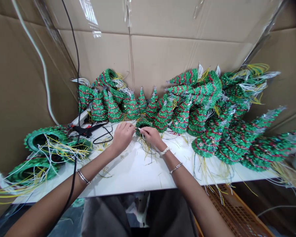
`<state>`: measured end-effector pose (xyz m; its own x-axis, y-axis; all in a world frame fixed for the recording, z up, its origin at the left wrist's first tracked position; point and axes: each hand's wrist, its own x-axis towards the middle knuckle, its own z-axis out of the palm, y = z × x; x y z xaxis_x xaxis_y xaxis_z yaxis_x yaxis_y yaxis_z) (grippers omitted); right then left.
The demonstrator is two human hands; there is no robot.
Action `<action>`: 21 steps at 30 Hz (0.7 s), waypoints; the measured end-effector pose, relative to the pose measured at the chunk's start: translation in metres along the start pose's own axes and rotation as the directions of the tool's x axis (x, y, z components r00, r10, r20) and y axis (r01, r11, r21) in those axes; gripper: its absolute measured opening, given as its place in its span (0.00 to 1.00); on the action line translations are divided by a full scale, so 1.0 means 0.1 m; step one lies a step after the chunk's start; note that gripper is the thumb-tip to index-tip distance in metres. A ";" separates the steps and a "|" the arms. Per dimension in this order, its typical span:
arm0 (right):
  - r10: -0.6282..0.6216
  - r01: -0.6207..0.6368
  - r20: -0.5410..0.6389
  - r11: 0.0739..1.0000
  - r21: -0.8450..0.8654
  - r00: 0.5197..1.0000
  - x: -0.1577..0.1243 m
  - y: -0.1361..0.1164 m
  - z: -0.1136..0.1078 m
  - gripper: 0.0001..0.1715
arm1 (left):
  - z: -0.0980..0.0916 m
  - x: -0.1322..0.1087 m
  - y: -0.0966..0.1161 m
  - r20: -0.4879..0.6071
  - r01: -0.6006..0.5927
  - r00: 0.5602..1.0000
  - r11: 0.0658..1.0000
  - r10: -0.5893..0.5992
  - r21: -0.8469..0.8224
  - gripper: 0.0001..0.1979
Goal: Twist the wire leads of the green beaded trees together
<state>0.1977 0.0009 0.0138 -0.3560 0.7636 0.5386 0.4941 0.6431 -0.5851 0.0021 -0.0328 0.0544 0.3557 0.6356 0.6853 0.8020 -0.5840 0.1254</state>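
Both hands meet over the middle of the white table. My left hand is closed in a pinch on thin wires, its fingertips close to those of the other hand. Pinching a thin white wire, my right hand is closed just beside it. Right behind the fingers lies a small green tinsel Christmas tree, its hollow base facing me. Loose wires trail onto the table below the hands. The exact wire ends between the fingertips are too small to make out.
Several tinsel trees stand along the cardboard wall, with more piled at right. Wired hollow trees lie at left, near a black glue gun. A black cable hangs at left. An orange crate sits below the table.
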 end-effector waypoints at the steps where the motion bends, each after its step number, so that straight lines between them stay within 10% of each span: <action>1: 0.007 -0.007 0.015 1.000 0.025 1.000 0.01 0.01 -0.03 0.18 | -0.04 0.02 0.00 0.021 -0.129 0.992 0.987 0.127 0.101 0.09; 8: 0.015 -0.030 0.161 0.995 0.094 0.987 0.04 0.01 -0.20 0.20 | -0.13 0.22 -0.13 0.184 -0.490 0.870 0.847 0.458 0.207 0.11; 14: 0.054 -0.065 0.144 0.996 0.068 0.988 0.05 -0.01 -0.20 0.19 | 0.04 0.19 -0.03 0.080 -0.028 0.996 0.993 0.037 -0.112 0.11; 17: 0.125 -0.130 0.062 0.989 0.070 0.990 0.06 -0.01 -0.20 0.19 | 0.15 0.09 0.03 0.089 0.243 0.970 0.928 -0.227 -0.282 0.12; 21: 0.211 -0.204 -0.050 0.973 0.108 0.976 0.07 0.01 -0.20 0.19 | 0.29 -0.03 0.08 0.264 0.014 0.964 0.985 0.032 -0.171 0.12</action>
<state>0.2118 0.0059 0.0294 -0.2037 0.8780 0.4332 0.4674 0.4760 -0.7450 0.0209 -0.0247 0.0326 0.4949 0.7274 0.4753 0.7133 -0.6525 0.2558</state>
